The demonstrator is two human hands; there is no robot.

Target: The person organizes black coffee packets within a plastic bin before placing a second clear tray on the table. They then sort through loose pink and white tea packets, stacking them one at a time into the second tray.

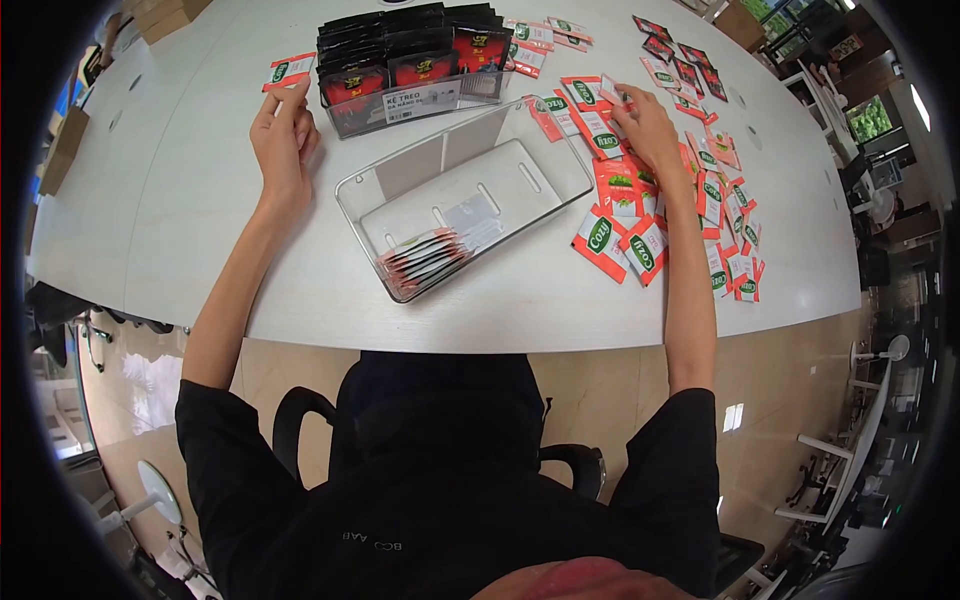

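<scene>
My left hand [283, 140] pinches a red-and-white Cozy sachet [290, 70] by its lower edge, left of a clear bin packed with black-and-red sachets [420, 68]. My right hand [648, 128] is closed on another Cozy sachet [609, 89], partly hidden by the fingers, above a loose spread of Cozy sachets [600, 236]. Between my forearms sits a second clear plastic bin [365, 225], set at an angle. A short row of sachets [424, 262] stands on edge in its near left end, beside a pale label [472, 218].
Several black-and-red sachets [687, 72] lie at the back right of the white table [180, 200]. More Cozy sachets [532, 35] lie behind the full bin. A cardboard box [165, 15] stands at the far left. The table's curved front edge is close to my body.
</scene>
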